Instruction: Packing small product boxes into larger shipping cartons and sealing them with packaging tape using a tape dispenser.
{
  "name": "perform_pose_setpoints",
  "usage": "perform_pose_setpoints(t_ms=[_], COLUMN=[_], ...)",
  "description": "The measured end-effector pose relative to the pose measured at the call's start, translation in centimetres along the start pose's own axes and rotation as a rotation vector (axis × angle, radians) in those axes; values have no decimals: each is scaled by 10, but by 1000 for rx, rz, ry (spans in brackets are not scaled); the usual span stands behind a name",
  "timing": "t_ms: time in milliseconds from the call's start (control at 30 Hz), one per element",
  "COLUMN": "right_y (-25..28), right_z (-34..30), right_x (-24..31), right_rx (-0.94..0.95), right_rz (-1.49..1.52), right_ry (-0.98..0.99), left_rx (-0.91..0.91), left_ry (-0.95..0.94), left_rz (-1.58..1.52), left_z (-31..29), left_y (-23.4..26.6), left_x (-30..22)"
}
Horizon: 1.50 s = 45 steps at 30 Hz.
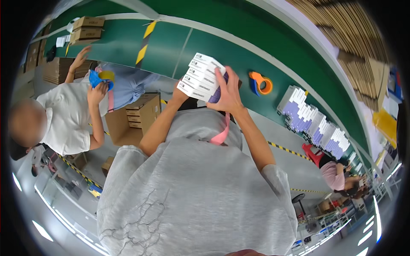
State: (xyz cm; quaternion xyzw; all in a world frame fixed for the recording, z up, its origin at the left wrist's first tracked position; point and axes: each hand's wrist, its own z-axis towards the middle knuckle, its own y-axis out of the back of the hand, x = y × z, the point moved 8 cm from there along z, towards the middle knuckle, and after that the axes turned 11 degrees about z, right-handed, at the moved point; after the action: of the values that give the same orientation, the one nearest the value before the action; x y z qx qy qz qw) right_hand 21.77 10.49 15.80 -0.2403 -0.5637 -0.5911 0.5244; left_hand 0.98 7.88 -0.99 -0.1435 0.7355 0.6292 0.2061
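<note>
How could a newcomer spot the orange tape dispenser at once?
Start with the long green table. Follow it right, past the held white boxes, stopping before the packed rows of white-and-purple boxes. There lies the tape dispenser, bright orange with a blue part, unlike those pale boxes.

On the green bench (173, 48), 2 brown cartons (86, 33) stood stacked at upper left; a black-and-yellow stripe (145, 44) crossed its surface. A co-worker (68, 113) at left held a blue dispenser (95, 79). A red stool (313, 154) stood at right, flat cardboard (356, 32) at upper right.
</note>
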Motion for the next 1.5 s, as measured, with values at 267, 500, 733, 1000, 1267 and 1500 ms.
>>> perform_pose_setpoints(t_ms=[267,500,733,1000,1267,1500], right_y=[-108,-98,-116,-117,-165,-126], right_z=[66,65,74,52,44,54], right_x=[47,5,3,-14,-39,-52], right_rx=[202,60,122,262,404,130], right_rz=[-179,-234,-347,-496,-330,-47], right_ry=[124,-152,-77,-205,-224,-436], left_rx=[279,123,209,210,292,87], left_ry=[210,-102,-173,-89,-58,-60], left_rz=[-419,-57,-71,185,173,130], left_z=[43,75,100,114,124,118], left_y=[10,74,87,90,89,102], left_x=[120,82,76,70,79,128])
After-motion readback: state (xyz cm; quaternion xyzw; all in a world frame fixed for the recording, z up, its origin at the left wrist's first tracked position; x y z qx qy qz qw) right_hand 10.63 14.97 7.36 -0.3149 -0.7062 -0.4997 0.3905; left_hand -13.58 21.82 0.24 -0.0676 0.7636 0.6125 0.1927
